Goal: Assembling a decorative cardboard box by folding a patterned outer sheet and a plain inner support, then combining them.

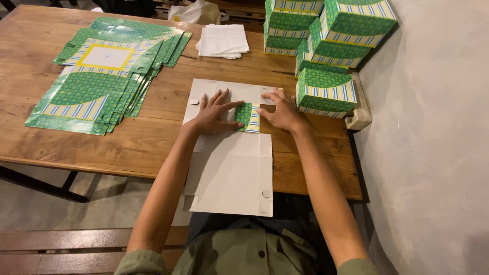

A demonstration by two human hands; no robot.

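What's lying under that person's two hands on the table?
A flat cardboard sheet, plain side up, with one green patterned flap folded over between the left hand and right hand. The cardboard beneath the palms is hidden.

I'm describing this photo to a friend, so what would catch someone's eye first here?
Both hands, left hand and right hand, press a folded green patterned flap onto a flat white cardboard sheet at the wooden table edge. A fanned pile of flat green box blanks lies far left, and stacked finished green boxes stand against the wall on the right.
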